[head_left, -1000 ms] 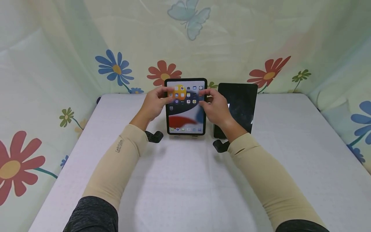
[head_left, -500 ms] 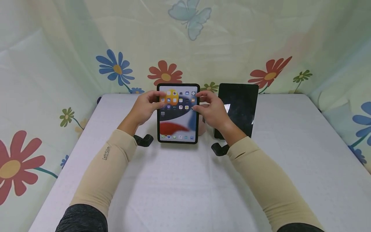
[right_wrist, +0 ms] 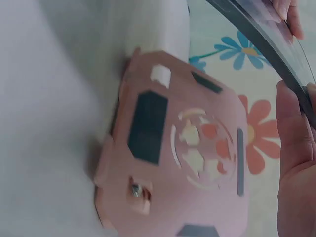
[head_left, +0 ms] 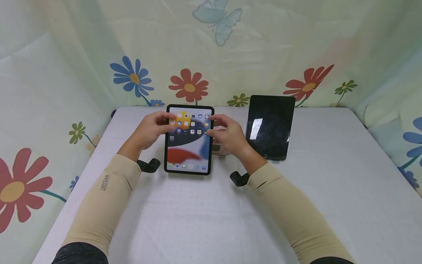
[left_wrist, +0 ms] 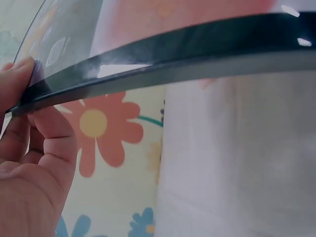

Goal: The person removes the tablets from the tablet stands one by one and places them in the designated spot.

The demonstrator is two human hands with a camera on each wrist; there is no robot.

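Observation:
A black-framed tablet (head_left: 188,146) with a lit home screen is held up in front of me between both hands, leaning back slightly. My left hand (head_left: 146,131) pinches its left edge, thumb on the screen side and fingers curled behind, as the left wrist view also shows. My right hand (head_left: 232,136) pinches the right edge at about the same height. Behind the right hand stands a pink tablet stand (right_wrist: 165,187) with dark pads and a cut-out emblem; in the head view it is mostly hidden by the tablet and hand.
A second tablet (head_left: 271,128), its screen dark, stands propped up to the right of my right hand. White cloth covers the table (head_left: 211,220). A flowered curtain (head_left: 263,55) hangs behind and at both sides.
Both hands have brought the lit tablet left and towards me, off the pink stand, which has come partly into view. The dark tablet has stayed in place.

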